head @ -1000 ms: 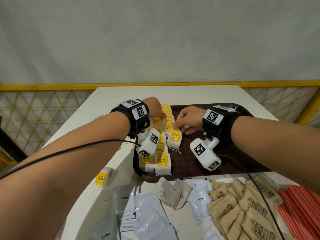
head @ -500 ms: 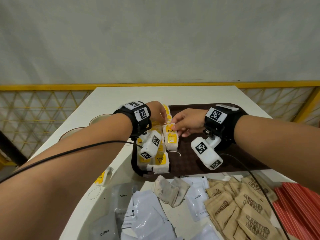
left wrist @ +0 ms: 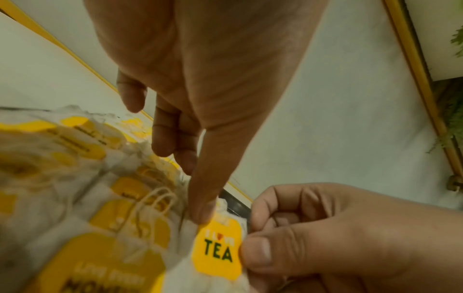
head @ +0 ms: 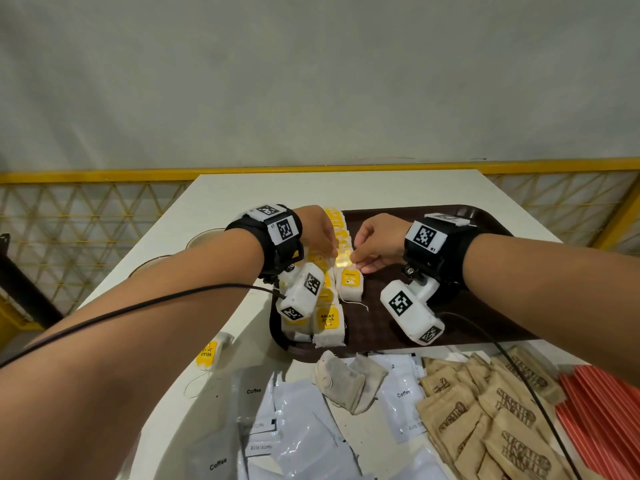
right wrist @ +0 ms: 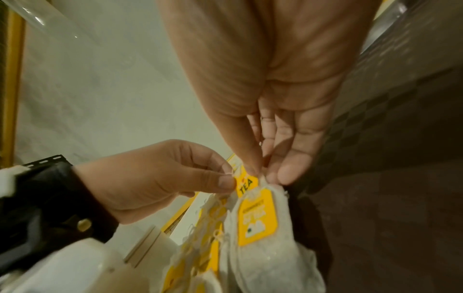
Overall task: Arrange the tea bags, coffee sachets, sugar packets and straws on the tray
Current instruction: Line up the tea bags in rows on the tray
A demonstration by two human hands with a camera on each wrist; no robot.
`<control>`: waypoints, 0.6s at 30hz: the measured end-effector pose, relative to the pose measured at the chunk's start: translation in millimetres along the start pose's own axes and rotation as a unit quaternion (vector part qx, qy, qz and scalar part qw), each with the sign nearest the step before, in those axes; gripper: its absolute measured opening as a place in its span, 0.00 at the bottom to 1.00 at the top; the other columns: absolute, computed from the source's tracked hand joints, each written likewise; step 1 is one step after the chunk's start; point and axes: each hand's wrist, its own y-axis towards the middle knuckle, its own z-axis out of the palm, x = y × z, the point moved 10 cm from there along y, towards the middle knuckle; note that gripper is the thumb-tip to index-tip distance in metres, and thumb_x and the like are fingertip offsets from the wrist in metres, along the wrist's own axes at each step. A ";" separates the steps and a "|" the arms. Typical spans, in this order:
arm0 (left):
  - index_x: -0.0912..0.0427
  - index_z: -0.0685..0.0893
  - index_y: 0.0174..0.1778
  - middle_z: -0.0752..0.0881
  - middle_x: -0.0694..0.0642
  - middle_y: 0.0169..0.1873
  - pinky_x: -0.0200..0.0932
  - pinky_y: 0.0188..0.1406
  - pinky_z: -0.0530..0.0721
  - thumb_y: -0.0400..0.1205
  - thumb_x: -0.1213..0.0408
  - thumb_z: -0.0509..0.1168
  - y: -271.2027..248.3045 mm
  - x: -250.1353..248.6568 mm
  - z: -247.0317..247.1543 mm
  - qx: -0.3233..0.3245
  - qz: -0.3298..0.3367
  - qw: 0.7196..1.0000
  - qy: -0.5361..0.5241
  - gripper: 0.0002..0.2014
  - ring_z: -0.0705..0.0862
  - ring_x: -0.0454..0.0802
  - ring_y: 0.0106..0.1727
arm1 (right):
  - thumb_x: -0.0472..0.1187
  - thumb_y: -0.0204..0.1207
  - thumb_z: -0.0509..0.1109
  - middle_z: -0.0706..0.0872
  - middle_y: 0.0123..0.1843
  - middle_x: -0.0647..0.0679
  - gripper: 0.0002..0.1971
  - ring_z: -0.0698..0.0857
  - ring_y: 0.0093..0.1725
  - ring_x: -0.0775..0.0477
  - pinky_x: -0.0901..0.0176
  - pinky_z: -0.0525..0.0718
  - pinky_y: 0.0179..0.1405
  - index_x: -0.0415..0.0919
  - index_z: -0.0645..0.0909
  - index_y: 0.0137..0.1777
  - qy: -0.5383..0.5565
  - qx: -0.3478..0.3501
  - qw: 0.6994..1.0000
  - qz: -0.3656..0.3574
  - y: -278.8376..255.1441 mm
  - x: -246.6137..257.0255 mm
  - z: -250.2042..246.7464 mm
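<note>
We are pinching one tea bag point(left wrist: 217, 250), its yellow tag reading "TEA", between left hand point(head: 320, 233) and right hand point(head: 377, 242) over the tray point(head: 398, 216); nearby sachets point(head: 254, 393) are reading "Coffee".

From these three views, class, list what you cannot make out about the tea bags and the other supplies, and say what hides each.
- Tea bag count on the tray: head view, left hand and wrist camera cover the rows.
- Straws: head view, cut off by the right edge.
- Near tea bag tags: left wrist view, blurred.
- Coffee sachets' small print: head view, too small.
</note>
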 end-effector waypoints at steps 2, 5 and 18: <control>0.53 0.88 0.43 0.88 0.51 0.50 0.43 0.54 0.80 0.74 0.56 0.75 1.7 -1.4 0.1 -0.009 0.000 1.000 0.000 0.06 0.83 0.48 0.51 | 0.28 0.74 0.74 0.81 0.19 0.46 0.10 0.84 0.33 0.46 0.51 0.87 0.45 0.36 0.75 0.36 -0.012 -0.030 0.999 -0.001 -1.5 0.2 -7.5; 0.55 0.89 0.45 0.88 0.51 0.48 0.42 0.52 0.81 0.74 0.58 0.75 3.3 -4.4 -0.3 -0.018 0.000 1.000 0.006 0.07 0.83 0.48 0.51 | 0.39 0.69 0.80 0.80 0.25 0.45 0.14 0.82 0.33 0.49 0.58 0.85 0.36 0.37 0.76 0.35 -0.082 0.014 0.996 0.022 -5.4 -6.3 -1.7; 0.54 0.90 0.42 0.86 0.48 0.39 0.40 0.48 0.77 0.74 0.63 0.74 -8.1 9.3 -15.1 -0.032 0.003 0.997 -0.068 0.03 0.82 0.45 0.45 | 0.23 0.69 0.76 0.85 0.34 0.39 0.18 0.86 0.30 0.47 0.59 0.85 0.32 0.40 0.69 0.42 -0.084 0.017 0.996 -0.012 -15.5 3.4 9.0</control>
